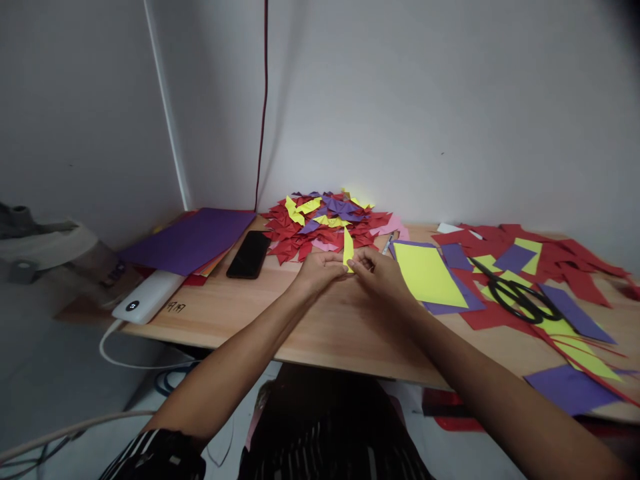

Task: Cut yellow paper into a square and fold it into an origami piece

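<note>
Wooden desk (340, 327) with a pile (325, 235) of folded red, purple and yellow papers at the back. In front of it, left hand (319, 271) and right hand (376, 268) pinch the lower end of a slim yellow strip (348, 247), tip upward. Clean folding calls for matched edges, a light hold and even fingertip pressure

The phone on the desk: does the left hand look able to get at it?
Probably yes. The phone lies uncovered on the left hand's side, with bare desk between them. The left hand is busy at the yellow piece, so it would likely have to let go first.
</note>
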### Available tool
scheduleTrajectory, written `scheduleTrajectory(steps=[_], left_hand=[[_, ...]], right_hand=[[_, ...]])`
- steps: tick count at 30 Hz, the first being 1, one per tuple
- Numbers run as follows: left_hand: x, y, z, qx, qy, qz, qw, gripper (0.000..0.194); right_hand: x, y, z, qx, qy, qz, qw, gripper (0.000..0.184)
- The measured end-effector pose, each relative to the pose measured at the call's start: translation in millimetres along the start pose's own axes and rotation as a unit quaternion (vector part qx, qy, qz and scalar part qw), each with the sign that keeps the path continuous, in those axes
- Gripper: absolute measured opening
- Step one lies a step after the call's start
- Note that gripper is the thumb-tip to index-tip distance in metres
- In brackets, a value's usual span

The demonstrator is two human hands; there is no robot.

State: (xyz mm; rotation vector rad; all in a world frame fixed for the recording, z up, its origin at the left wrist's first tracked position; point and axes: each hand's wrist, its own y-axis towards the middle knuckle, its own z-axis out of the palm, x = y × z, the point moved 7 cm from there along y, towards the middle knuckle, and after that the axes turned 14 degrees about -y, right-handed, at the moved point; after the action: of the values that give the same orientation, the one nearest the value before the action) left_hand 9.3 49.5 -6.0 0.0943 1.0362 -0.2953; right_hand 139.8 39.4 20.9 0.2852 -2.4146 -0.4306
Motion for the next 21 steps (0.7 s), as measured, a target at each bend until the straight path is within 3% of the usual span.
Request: scheduleTrajectory(steps=[7, 10, 13, 16, 21], left_hand=[[-2, 0, -2.3, -0.015, 0.022, 0.010, 1.000, 0.012], [-2, 0, -0.3, -0.009, 0.016, -0.009, 1.000, 0.014], [-1, 2, -0.4, 0.000, 0.056, -0.018, 0.998, 0.023], [-1, 4, -2.4, 0.012, 0.121, -0.016, 0.992, 0.033], [-6, 6, -6.9, 0.017, 0.206, 0.029, 0.978, 0.029]], right_hand=[[-11, 3, 9, 0.008, 0.070, 0.030, 0.997, 0.021], [-22, 8, 16, 0.020, 0.183, 0.081, 0.980, 0.039], [-25, 8, 23, 0.080, 0.253, 0.126, 0.956, 0.047], [-21, 6, 21, 0.108, 0.272, 0.127, 0.948, 0.047], [-29, 6, 8, 0.080, 0.231, 0.117, 0.963, 0.041]])
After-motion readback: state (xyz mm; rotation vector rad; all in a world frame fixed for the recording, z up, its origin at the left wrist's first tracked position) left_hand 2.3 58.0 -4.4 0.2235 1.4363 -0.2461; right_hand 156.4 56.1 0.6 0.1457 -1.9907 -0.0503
